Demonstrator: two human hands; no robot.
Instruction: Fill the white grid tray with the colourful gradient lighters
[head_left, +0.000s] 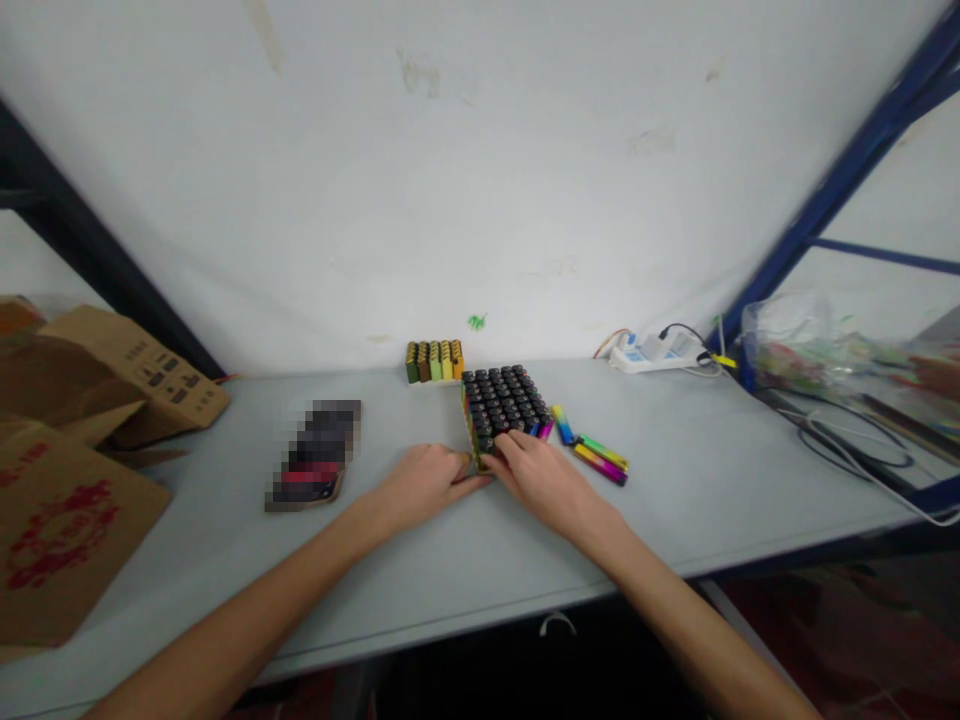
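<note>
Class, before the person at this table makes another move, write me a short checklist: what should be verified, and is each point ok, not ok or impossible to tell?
1. Both hands at the work: ok. The left hand and right hand meet at the near end of the large block of lighters.
2. Block standing upright: ok. Its visible lighters stand in rows, black tops up.
3. Near end of the block complete: cannot tell. The hands partly hide it.
4. No strays beside the block: not ok. Loose lighters lie to its right.
5. Power strip away from the hands: ok. It lies near the wall, farther right.
</note>
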